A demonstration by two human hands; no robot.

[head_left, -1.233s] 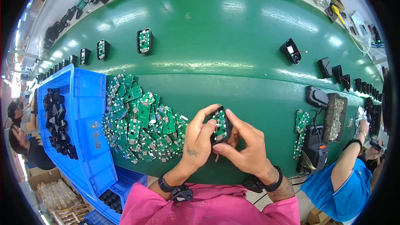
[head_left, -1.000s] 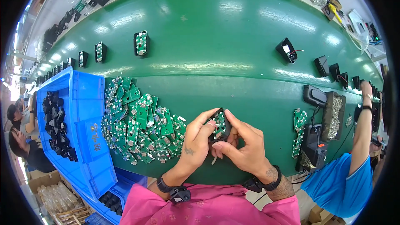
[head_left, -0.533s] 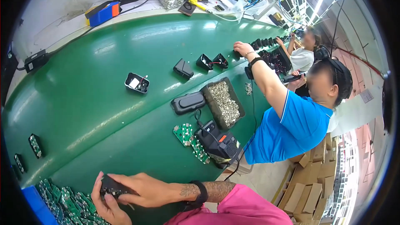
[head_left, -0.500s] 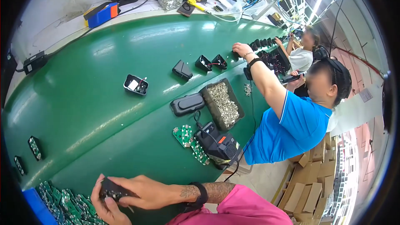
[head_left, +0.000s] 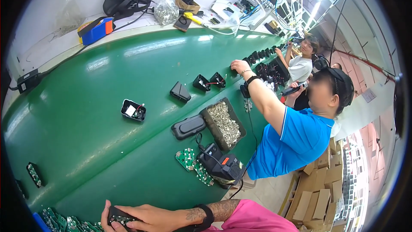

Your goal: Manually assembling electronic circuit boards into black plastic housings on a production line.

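Fingers of right hand (head_left: 143, 217) curl closed around black circuit-board housing (head_left: 120, 216); left hand barely visible.

A single view, worn on the person's head, looks down and off to the person's right along the green table (head_left: 107, 116). The table fills the left and middle of the picture, its far edge bending toward the rim as the fisheye curves it. The camera sits close above the table's near edge, so the right hand (head_left: 141, 218) shows only at the bottom. Right of the table, a co-worker in a blue shirt (head_left: 296, 139) stands nearby.
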